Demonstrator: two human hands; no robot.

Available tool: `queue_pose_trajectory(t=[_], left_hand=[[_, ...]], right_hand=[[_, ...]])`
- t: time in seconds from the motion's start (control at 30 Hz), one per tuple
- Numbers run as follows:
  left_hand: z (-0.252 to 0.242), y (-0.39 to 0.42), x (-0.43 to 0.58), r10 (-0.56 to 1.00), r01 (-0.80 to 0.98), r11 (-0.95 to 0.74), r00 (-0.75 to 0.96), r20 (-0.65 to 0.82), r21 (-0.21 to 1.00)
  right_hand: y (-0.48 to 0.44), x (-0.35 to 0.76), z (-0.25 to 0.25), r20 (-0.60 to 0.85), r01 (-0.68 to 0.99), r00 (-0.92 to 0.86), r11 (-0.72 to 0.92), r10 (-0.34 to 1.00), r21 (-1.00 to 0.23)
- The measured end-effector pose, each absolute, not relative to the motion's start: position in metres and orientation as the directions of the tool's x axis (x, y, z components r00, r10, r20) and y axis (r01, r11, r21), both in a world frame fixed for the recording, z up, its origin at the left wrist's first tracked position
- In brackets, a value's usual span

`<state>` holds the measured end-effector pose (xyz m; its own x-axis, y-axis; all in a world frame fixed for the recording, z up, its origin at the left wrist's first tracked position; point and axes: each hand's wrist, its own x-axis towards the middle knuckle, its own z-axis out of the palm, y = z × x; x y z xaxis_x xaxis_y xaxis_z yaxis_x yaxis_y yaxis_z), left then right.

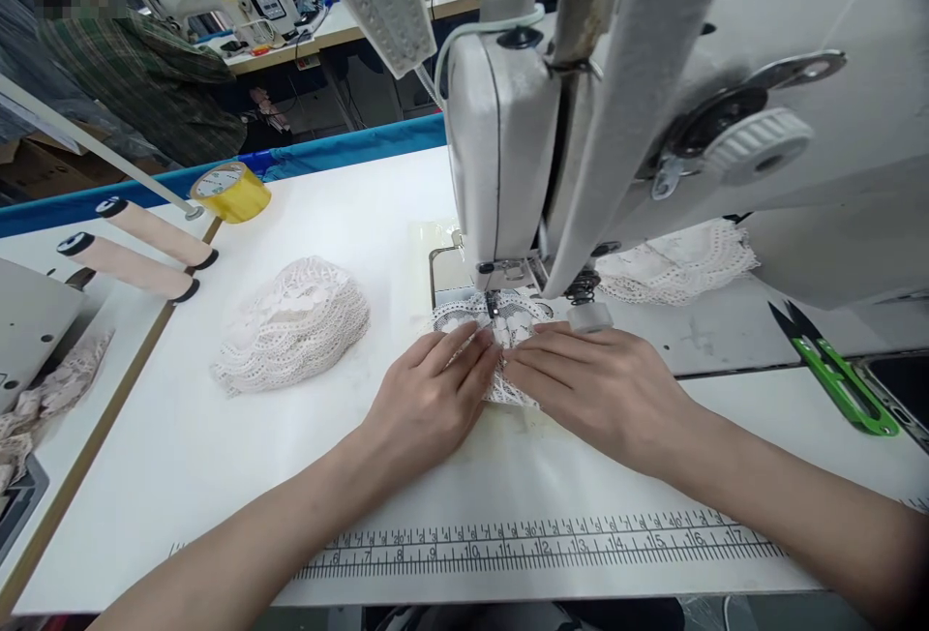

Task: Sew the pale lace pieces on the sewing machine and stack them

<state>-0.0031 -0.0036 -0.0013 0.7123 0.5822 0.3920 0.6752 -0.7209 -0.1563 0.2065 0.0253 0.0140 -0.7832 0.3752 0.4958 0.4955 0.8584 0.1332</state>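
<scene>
Flat and unclenched, the left hand (pixel 435 389) presses its straight fingers on the lace piece (pixel 508 326), pinching nothing; the piece lies on the bed of the sewing machine (pixel 508 147), under the needle area. At the far left edge, lace scraps (pixel 44 399) hang loosely; beyond them two pale cones (pixel 156 232) lie on their sides, with a yellow tape roll (pixel 230 191) just behind; a lace heap (pixel 290 321) sits on the white table (pixel 218 476), near the left hand. The right hand (pixel 602 384) rests equally flat on the piece, its fingertips almost meeting the left's; further right, behind the machine, lies another lace pile (pixel 678 263); green snips (pixel 834 375) lie well apart at the right; a printed ruler (pixel 537 544) runs along the near edge.
</scene>
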Motion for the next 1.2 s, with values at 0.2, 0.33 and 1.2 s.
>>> queue_pose_trajectory(t=[0.2,0.33,1.2], left_hand=[[-0.003,-0.001,-0.003,0.597,0.687,-0.715,0.696,0.399,-0.127],[-0.003,0.002,-0.003,0.614,0.709,-0.694,0.674,0.411,-0.125],[0.002,-0.004,-0.001,0.593,0.715,-0.69,0.647,0.479,-0.112]], right_hand=[[0.027,0.206,0.013,0.505,0.505,-0.776,0.851,0.378,0.14],[0.029,0.206,0.012,0.515,0.514,-0.77,0.844,0.376,0.154],[0.031,0.209,-0.002,0.535,0.505,-0.753,0.857,0.382,0.099]])
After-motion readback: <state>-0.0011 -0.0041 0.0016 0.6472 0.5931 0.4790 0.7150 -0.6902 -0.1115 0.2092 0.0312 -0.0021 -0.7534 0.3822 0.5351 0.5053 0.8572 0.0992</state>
